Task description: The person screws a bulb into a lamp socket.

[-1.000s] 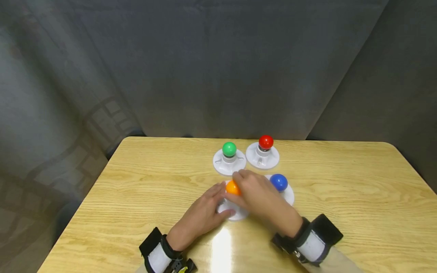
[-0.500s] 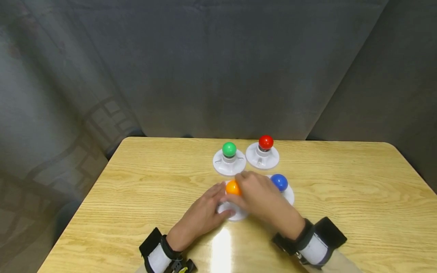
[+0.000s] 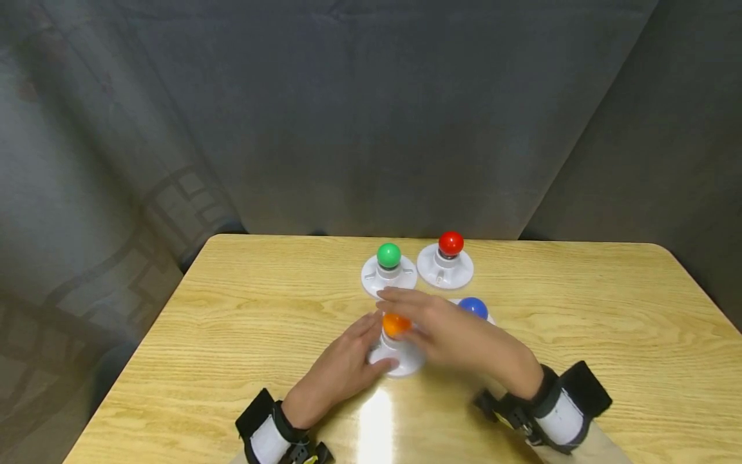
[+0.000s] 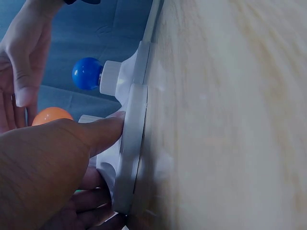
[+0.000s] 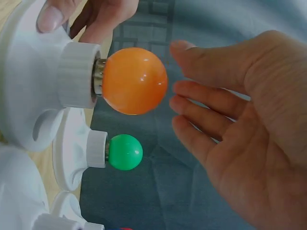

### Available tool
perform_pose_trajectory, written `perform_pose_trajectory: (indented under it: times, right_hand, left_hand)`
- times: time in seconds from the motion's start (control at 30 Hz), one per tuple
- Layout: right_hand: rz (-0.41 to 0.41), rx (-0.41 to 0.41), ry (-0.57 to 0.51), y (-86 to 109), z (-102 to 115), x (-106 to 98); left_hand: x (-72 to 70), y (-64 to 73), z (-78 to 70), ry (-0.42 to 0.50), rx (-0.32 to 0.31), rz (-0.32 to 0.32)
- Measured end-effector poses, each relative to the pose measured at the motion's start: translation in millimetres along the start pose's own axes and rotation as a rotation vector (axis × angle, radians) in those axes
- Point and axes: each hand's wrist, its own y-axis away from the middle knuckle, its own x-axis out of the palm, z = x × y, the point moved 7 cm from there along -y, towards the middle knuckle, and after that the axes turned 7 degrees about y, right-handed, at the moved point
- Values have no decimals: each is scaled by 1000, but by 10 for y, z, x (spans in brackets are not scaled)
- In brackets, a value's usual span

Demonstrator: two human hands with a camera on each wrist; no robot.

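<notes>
An orange light bulb [image 5: 135,81] stands screwed into a round white lamp holder [image 3: 409,361], with a little of its metal base showing at the socket. My left hand [image 3: 343,362] grips the rim of that holder, thumb on the near side and fingers round the left; in the left wrist view the thumb [image 4: 103,133] presses the rim. Close by the orange bulb is my right hand [image 3: 464,330], its fingers extended. The right wrist view shows a gap between the bulb and those fingertips [image 5: 181,101], with nothing held.
Behind, a green bulb [image 3: 389,256] and a red bulb [image 3: 451,243] stand in their own white holders on the wooden table [image 3: 278,290]. A blue bulb [image 3: 473,307] in another holder sits just right, partly behind my right forearm. A grey curtain [image 3: 371,116] hangs beyond the table.
My right hand has let go of the orange bulb: its fingers were curled round it and are now straightened, and its wrist has shifted right. The left hand stays on the lamp holder.
</notes>
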Motion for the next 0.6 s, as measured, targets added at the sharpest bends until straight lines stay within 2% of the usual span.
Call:
perform_pose_trajectory:
  times: [0.2,0.43,0.6]
  right_hand:
    - [54,-20,12,2,5,94]
    - [108,-3,-11,-17,-28,169]
    - [115,13,-24,-30,-45,174]
  left_hand:
    - [1,7,-6,-19,20,-5]
    - [-1,15,2,-10,15,-7]
    - [-8,2,-5,-5,27,-15]
